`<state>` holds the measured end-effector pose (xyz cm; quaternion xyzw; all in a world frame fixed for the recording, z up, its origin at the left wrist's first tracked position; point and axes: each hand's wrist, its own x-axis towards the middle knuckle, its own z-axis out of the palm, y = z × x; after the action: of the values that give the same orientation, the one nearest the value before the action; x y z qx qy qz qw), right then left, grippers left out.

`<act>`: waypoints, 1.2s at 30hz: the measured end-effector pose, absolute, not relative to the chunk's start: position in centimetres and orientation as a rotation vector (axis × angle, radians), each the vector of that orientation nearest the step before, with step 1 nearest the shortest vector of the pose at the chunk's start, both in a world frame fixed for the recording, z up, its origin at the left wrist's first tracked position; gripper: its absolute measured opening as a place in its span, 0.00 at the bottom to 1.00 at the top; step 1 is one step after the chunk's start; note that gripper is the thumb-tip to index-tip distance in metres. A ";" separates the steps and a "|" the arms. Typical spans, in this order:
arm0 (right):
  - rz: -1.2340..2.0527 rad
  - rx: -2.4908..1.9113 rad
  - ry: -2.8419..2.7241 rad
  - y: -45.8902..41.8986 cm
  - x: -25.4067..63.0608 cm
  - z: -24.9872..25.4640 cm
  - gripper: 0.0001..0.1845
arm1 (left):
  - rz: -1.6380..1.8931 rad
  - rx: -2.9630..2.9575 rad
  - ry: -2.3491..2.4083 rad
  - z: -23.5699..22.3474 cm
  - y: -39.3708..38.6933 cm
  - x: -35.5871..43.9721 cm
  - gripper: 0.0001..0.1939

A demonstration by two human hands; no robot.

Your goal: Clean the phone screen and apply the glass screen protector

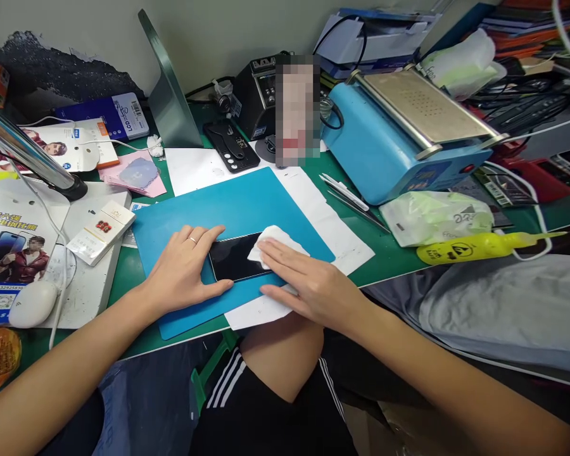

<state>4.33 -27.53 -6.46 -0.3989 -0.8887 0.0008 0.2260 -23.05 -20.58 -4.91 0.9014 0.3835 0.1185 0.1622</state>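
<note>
A black-screened smartphone [235,256] lies flat on the blue mat [247,196]. My left hand [183,269] spans its left end, thumb at the near edge and fingers at the far edge, holding it in place. Under the fingers of my right hand [308,275] is a folded white wipe [278,237], pressed on the right part of the screen. The wipe and my fingers hide the phone's right end. White paper [335,218] sticks out from beneath the mat.
On the right stand a blue machine with a metal plate [399,139], tweezers [356,206], a soft packet [437,218] and a yellow bottle [470,247]. A black phone case [230,144] lies behind the mat. To the left are a cigarette pack [102,231] and a white mouse [33,304].
</note>
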 end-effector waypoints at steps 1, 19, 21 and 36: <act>0.018 -1.092 -2.458 -27.6 4.2 -6.5 0.31 | 0.341 2.579 1.087 -4.9 -20.6 -23.0 0.43; -0.009 -1.162 -2.398 -27.1 5.6 -6.6 0.23 | 0.334 2.555 1.092 -5.0 -20.5 -23.0 0.44; -0.004 -1.183 -2.378 -26.6 6.0 -6.5 0.21 | 0.322 2.551 1.091 -4.8 -20.5 -23.0 0.44; 0.745 -1.252 -2.547 -20.5 5.6 -3.9 0.09 | 0.318 2.546 1.076 -4.9 -20.5 -22.9 0.45</act>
<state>5.56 -20.49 -3.88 -0.4243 -0.8634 0.2525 0.1037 -22.93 -20.45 -4.94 0.9004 0.3805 0.1123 0.1785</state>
